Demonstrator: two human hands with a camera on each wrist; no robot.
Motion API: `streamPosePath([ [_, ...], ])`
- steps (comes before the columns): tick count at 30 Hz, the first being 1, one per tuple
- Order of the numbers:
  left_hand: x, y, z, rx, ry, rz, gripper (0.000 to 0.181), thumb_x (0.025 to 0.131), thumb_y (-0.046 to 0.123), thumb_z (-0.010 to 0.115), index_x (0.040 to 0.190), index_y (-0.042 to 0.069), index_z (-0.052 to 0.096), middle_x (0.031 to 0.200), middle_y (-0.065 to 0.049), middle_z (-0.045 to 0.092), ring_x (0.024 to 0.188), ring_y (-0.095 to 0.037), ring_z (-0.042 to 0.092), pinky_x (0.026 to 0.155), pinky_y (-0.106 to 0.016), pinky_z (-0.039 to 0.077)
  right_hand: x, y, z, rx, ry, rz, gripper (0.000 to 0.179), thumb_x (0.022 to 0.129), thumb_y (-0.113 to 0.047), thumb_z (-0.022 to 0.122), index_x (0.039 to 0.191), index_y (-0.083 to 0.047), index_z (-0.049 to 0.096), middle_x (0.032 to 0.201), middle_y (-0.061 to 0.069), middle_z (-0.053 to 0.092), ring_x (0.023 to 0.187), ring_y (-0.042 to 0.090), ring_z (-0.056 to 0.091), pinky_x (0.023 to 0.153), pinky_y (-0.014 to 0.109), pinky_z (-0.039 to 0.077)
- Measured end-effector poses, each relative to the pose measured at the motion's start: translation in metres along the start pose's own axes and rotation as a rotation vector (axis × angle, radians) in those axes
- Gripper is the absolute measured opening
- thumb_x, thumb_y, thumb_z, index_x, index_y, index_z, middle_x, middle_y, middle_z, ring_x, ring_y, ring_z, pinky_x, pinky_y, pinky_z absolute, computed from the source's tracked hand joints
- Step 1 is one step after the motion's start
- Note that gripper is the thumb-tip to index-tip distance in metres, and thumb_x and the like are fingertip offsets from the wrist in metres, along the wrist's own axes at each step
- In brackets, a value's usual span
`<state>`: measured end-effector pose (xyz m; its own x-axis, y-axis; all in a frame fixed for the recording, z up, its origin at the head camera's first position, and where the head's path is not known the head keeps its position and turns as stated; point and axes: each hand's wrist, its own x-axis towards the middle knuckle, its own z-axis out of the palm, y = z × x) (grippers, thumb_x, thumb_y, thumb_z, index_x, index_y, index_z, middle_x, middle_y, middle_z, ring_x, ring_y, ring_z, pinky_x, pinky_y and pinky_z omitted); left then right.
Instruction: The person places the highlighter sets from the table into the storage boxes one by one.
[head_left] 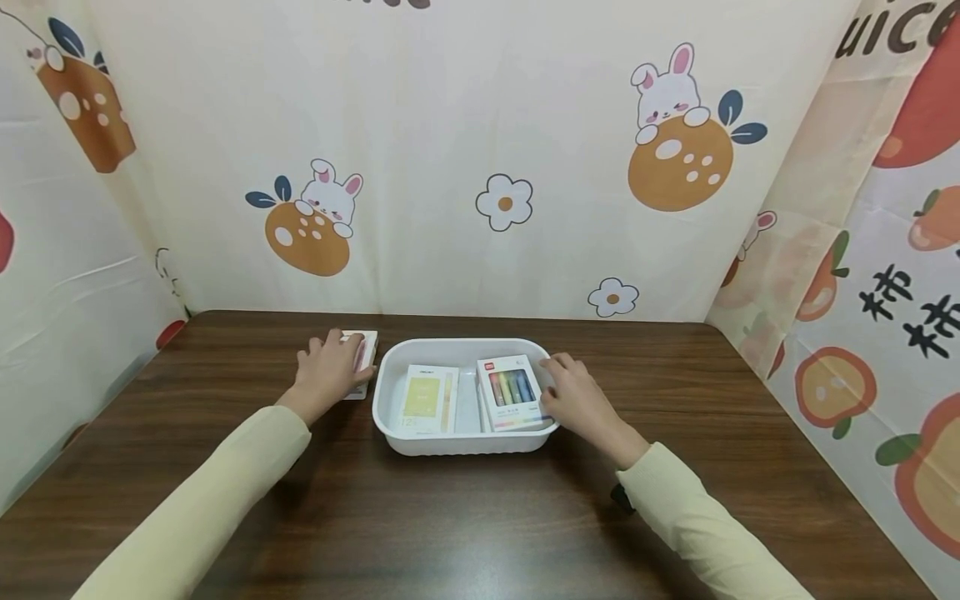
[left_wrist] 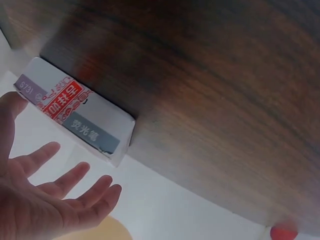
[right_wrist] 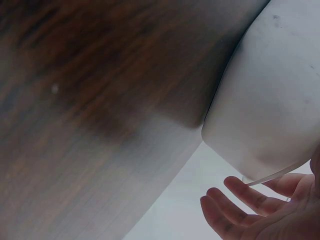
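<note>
A white box of highlighters (left_wrist: 75, 110) with a red label band and grey Chinese lettering lies on the table, left of a white plastic basket (head_left: 465, 445). My left hand (head_left: 324, 377) is over that box, its thumb close to one end and the other fingers spread. Whether the thumb touches cannot be told. My right hand (head_left: 587, 402) rests at the basket's right rim with loosely bent fingers; the right wrist view shows those fingers (right_wrist: 245, 195) by the rim. Inside the basket, a box with coloured pens (head_left: 513, 392) lies at the right, a yellow-and-white box (head_left: 429, 400) at the left.
The dark wooden table (head_left: 465, 525) extends around the basket. A printed curtain (head_left: 435, 100) with rabbits, fruit and flowers stands behind the table's back edge and along both sides. Beneath the pen box, another white edge shows.
</note>
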<state>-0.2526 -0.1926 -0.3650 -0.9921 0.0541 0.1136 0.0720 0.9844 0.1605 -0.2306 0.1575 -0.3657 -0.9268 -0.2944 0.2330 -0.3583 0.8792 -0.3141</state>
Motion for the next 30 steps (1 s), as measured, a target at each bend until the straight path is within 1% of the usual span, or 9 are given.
streamPosePath([
  [6, 0.0003, -0.0034, 0.0039, -0.023, -0.018, -0.015, 0.063, 0.084, 0.041, 0.061, 0.132, 0.005, 0.041, 0.128, -0.032, 0.039, 0.104, -0.054, 0.042, 0.085, -0.066, 0.034, -0.0003, -0.0005, -0.0006, -0.001, 0.002, -0.003, 0.042, 0.078, -0.008, 0.056, 0.119, 0.002, 0.055, 0.120, 0.019, 0.052, 0.104, 0.036, 0.051, 0.083, 0.050, 0.045],
  [11, 0.0002, -0.0056, 0.0065, -0.031, -0.030, -0.013, 0.064, 0.083, 0.043, 0.060, 0.132, 0.006, 0.042, 0.130, -0.032, 0.037, 0.102, -0.055, 0.043, 0.084, -0.068, 0.034, -0.0006, -0.0007, -0.0007, 0.001, 0.001, -0.003, 0.042, 0.078, -0.008, 0.056, 0.119, 0.002, 0.055, 0.120, 0.019, 0.053, 0.104, 0.036, 0.051, 0.084, 0.050, 0.045],
  [20, 0.0013, -0.0064, 0.0081, -0.046, -0.054, -0.023, 0.064, 0.083, 0.041, 0.061, 0.131, 0.004, 0.042, 0.132, -0.032, 0.035, 0.099, -0.055, 0.045, 0.080, -0.065, 0.039, -0.0014, -0.0008, -0.0004, 0.007, -0.010, 0.015, 0.042, 0.079, -0.008, 0.056, 0.120, 0.001, 0.054, 0.121, 0.019, 0.052, 0.105, 0.036, 0.050, 0.085, 0.049, 0.045],
  [30, 0.0041, -0.0054, 0.0105, -0.060, -0.044, -0.029, 0.059, 0.082, 0.038, 0.059, 0.128, 0.004, 0.044, 0.128, -0.033, 0.036, 0.097, -0.055, 0.045, 0.076, -0.062, 0.042, -0.0013, -0.0007, 0.0001, 0.004, 0.006, 0.006, 0.042, 0.079, -0.008, 0.057, 0.119, 0.001, 0.055, 0.120, 0.019, 0.052, 0.103, 0.035, 0.051, 0.084, 0.048, 0.045],
])
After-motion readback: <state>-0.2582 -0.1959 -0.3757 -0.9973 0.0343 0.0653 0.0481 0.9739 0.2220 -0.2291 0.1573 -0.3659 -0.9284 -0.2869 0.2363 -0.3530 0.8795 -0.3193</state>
